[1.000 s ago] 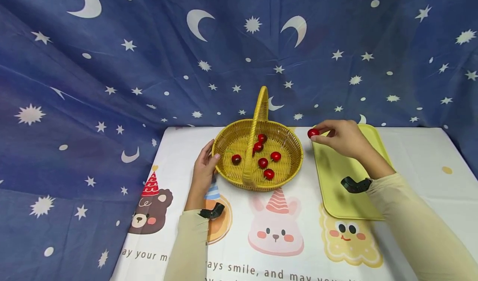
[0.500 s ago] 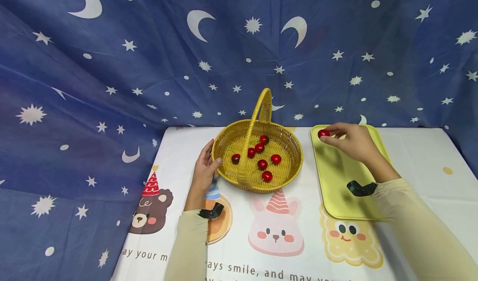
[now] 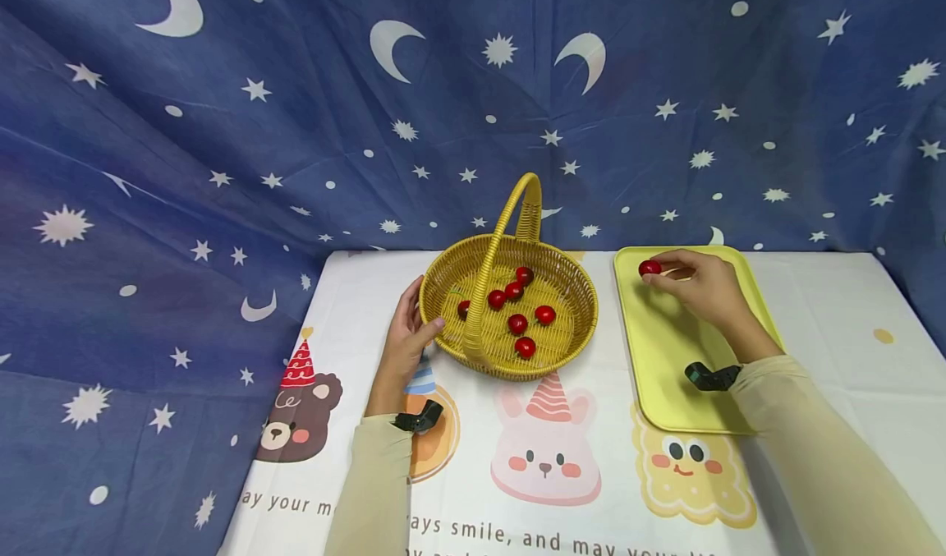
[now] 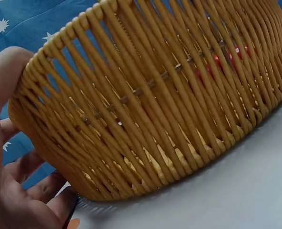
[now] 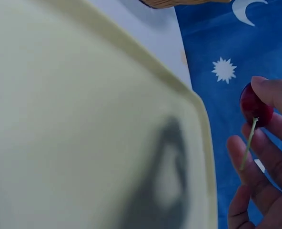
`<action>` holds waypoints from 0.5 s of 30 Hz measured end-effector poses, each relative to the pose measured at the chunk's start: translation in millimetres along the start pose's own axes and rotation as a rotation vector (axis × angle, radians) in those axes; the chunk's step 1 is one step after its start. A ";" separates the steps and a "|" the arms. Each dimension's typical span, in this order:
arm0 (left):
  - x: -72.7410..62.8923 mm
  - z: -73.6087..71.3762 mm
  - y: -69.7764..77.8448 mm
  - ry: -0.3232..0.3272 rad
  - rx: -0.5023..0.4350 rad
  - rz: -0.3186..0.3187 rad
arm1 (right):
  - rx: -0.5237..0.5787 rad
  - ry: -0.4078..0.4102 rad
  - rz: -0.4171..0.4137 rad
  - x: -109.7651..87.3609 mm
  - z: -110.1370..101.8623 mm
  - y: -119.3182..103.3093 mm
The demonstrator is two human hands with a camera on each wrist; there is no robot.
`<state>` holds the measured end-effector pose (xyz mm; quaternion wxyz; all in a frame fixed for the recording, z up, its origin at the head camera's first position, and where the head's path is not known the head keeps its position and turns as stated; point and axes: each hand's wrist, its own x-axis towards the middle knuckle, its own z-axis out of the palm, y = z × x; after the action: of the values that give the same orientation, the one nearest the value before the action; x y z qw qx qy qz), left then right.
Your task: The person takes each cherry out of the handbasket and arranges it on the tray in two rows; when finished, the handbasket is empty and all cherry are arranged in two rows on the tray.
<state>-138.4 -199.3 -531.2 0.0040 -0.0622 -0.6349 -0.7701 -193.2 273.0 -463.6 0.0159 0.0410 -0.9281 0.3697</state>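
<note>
My left hand (image 3: 406, 334) grips the left side of a yellow wicker basket (image 3: 584, 326), its thumb over the rim. In the left wrist view, the thumb hooks the top of the woven wall (image 4: 146, 109) and the other fingers lie along its end. Several red cherries (image 3: 518, 323) lie spread across the basket's floor; the handle partly covers one at the left. Over the far left part of a yellow tray (image 3: 695, 419), my right hand (image 3: 702, 285) pinches a cherry (image 3: 649, 268). The right wrist view shows this cherry (image 5: 254, 106) between thumb and fingers, its green stem hanging down.
A white tablecloth (image 3: 443, 523) with printed cartoon figures covers the table. Behind and to the left hangs a blue cloth (image 3: 310, 129) with moons and stars. The basket's tall arched handle (image 3: 488, 268) rises across its middle.
My right hand has carried the cherry rightward, from the tray's left edge to over the tray. The basket has turned slightly, its handle's near end swinging left, and cherries inside have shifted.
</note>
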 end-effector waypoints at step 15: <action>5.2 1.7 -1.8 0.171 0.044 -0.042 | 0.211 -0.021 0.180 15.6 29.2 19.9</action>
<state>-143.6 -196.9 -532.1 0.0433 0.0170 -0.6503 -0.7583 -210.4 266.3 -497.5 -0.0314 -0.0370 -0.8840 0.4649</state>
